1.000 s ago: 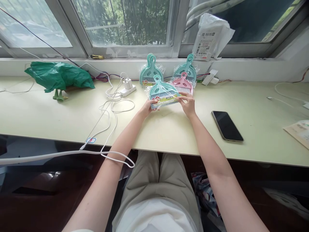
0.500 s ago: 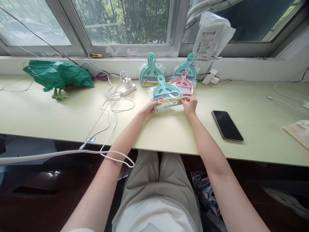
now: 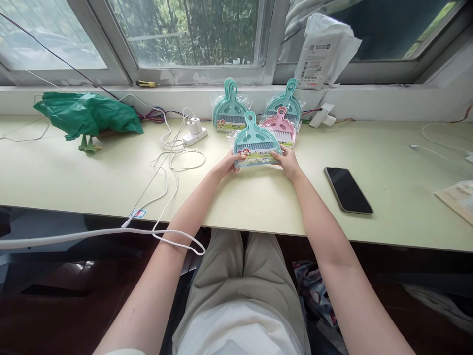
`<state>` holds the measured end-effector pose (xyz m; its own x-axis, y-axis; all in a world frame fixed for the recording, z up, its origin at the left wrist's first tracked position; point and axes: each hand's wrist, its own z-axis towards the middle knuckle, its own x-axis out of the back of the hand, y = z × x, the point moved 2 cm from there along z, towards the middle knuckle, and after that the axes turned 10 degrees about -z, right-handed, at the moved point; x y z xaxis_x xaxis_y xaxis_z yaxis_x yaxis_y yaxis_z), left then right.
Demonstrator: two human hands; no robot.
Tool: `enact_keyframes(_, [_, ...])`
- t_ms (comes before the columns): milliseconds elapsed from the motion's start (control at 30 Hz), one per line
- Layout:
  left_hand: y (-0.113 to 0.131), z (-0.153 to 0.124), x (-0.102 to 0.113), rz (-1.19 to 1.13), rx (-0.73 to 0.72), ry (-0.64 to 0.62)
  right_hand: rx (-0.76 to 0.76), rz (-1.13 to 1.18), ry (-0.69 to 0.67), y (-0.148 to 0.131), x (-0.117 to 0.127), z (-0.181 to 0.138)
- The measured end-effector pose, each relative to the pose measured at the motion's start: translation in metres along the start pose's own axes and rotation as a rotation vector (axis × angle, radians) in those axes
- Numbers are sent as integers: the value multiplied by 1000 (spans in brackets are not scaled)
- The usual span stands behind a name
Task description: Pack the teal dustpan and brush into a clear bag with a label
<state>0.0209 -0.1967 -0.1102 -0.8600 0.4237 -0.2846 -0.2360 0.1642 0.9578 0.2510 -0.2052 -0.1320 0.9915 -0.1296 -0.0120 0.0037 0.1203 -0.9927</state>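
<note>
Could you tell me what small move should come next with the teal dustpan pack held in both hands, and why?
Probably lean it upright against the pink pack. The left hand and right hand grip the lower corners of the teal dustpan pack, which is tilted up just in front of the packs standing against the ledge. It already almost lines up with them.

Left hand [image 3: 226,166], right hand [image 3: 287,161] grip teal dustpan pack [image 3: 255,142] over desk [image 3: 74,172].

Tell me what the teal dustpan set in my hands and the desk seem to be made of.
Teal dustpan set: likely moulded plastic, smooth and evenly coloured, sealed in a clear film wrapper that crinkles and glints. Both the left hand and the right hand grip its lower edge. Desk: probably laminate board, pale, flat, matte.
</note>
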Motion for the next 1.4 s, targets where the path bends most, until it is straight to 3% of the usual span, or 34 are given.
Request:
enact_keyframes(267, [-1, 1, -2, 20, 8, 4, -41, 24, 135, 0, 4, 3])
enact_keyframes(567, [2, -9, -7, 101, -163, -309, -14, -21, 219, 6, 14, 11])
enact_keyframes(700, [-3, -1, -5, 124, -232, -163, -9, -50, 195, 10, 12, 13])
enact_keyframes(933, [-3, 8, -4, 142, -163, 92, 69, -81, 141, 14, 8, 16])
enact_keyframes(1400, [-10, 21, 11, 126, -221, 298, 131, -112, 84, 15, 0, 16])
